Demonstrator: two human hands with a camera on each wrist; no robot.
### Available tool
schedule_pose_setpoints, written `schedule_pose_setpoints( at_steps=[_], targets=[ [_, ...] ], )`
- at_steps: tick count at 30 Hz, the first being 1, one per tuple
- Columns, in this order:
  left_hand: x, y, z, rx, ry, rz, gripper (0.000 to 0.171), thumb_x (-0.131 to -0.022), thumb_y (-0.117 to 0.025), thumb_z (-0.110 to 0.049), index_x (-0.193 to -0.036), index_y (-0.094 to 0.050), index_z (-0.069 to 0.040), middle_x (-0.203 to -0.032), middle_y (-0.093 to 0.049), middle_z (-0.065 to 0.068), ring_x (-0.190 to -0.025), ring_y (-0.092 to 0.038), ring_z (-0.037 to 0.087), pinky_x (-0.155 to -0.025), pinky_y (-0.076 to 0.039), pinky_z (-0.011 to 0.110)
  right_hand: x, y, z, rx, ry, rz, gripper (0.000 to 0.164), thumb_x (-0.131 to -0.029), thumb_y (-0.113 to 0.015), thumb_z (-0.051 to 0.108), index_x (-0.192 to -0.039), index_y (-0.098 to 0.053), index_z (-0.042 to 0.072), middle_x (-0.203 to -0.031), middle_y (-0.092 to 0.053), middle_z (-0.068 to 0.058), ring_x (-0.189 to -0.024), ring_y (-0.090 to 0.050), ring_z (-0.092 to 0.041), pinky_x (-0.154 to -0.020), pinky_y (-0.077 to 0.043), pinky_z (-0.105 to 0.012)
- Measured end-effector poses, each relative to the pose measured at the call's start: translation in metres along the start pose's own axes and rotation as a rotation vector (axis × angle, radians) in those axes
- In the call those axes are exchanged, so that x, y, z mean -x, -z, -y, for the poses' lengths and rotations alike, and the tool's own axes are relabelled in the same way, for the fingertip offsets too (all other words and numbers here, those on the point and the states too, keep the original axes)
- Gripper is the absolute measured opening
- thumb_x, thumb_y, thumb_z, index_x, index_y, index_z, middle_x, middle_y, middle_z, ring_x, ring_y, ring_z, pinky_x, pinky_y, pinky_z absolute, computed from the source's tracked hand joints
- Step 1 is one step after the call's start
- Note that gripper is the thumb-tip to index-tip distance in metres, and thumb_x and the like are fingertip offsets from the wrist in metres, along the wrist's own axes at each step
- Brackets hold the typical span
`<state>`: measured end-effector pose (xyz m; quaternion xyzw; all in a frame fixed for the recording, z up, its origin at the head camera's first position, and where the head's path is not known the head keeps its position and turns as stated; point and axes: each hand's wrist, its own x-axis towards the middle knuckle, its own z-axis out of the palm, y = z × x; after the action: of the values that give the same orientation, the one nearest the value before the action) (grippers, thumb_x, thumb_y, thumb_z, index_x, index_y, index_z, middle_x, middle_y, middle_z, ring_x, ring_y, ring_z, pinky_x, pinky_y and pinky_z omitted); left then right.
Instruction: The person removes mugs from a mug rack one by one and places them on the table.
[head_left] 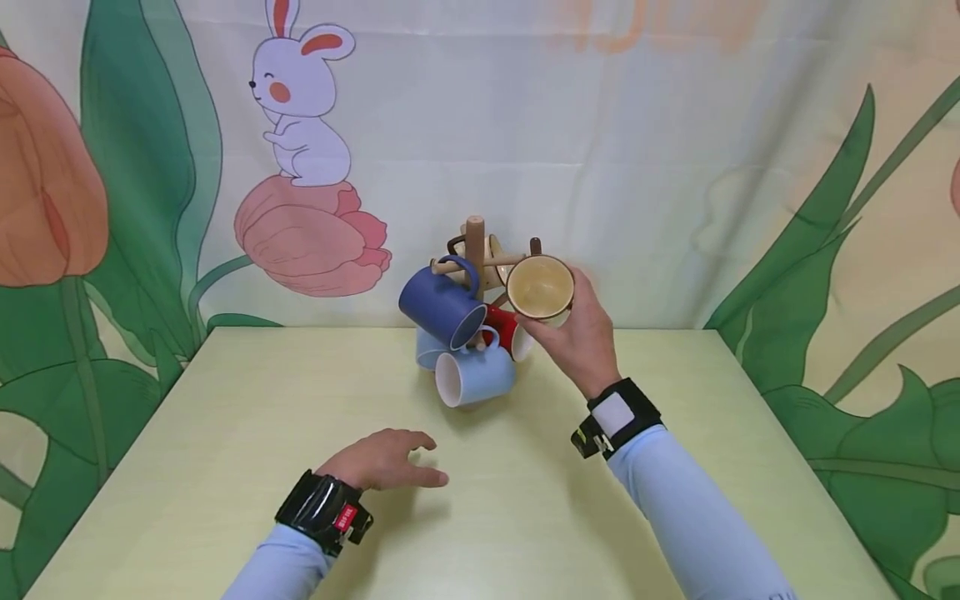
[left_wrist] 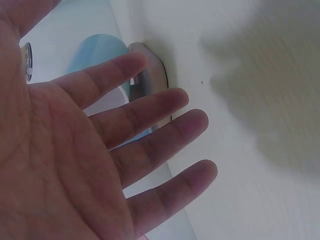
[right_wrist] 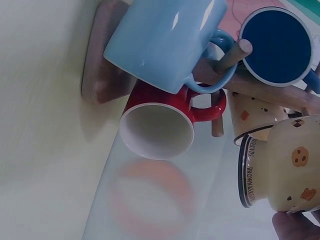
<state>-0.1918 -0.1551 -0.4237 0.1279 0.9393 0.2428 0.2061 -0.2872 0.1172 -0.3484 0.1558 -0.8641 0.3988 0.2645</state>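
Note:
My right hand (head_left: 581, 346) grips a cream mug (head_left: 540, 287) with a dark rim and a cookie pattern, its mouth facing me. That mug is beside an upper peg of a wooden mug tree (head_left: 474, 242); I cannot tell whether its handle touches the peg. On the tree hang a dark blue mug (head_left: 438, 307), a light blue mug (head_left: 480, 377), a red mug (right_wrist: 157, 127) and, at the back, another cream mug (right_wrist: 255, 112). A second light blue mug (head_left: 430, 350) is partly hidden. My left hand (head_left: 386, 461) is held above the table, fingers spread and holding nothing.
The mug tree stands near the back edge of a pale table (head_left: 247, 400). Right behind it hangs a printed curtain (head_left: 645, 167) with a rabbit and flowers. The tree's wooden base (right_wrist: 100, 60) shows in the right wrist view.

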Motion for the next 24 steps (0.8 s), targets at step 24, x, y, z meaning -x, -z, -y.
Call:
schedule_pose_setpoints(
  at_steps=[24],
  targets=[
    [0.000,-0.009,-0.004,0.024,-0.032,-0.008,0.062,-0.083,-0.072,-0.055,-0.129,-0.064,-0.015,-0.128,-0.063,0.007,-0.119,-0.055,0.028,-0.095,-0.045,0.052,0.039,0.035,-0.009,-0.183,-0.335,0.086,0.086,-0.076,-0.085,0.039,-0.145,-0.043,0.010,-0.137,-0.055,-0.011,-0.124,-0.053,-0.028,-0.098,-0.046,-0.052]
  ],
)
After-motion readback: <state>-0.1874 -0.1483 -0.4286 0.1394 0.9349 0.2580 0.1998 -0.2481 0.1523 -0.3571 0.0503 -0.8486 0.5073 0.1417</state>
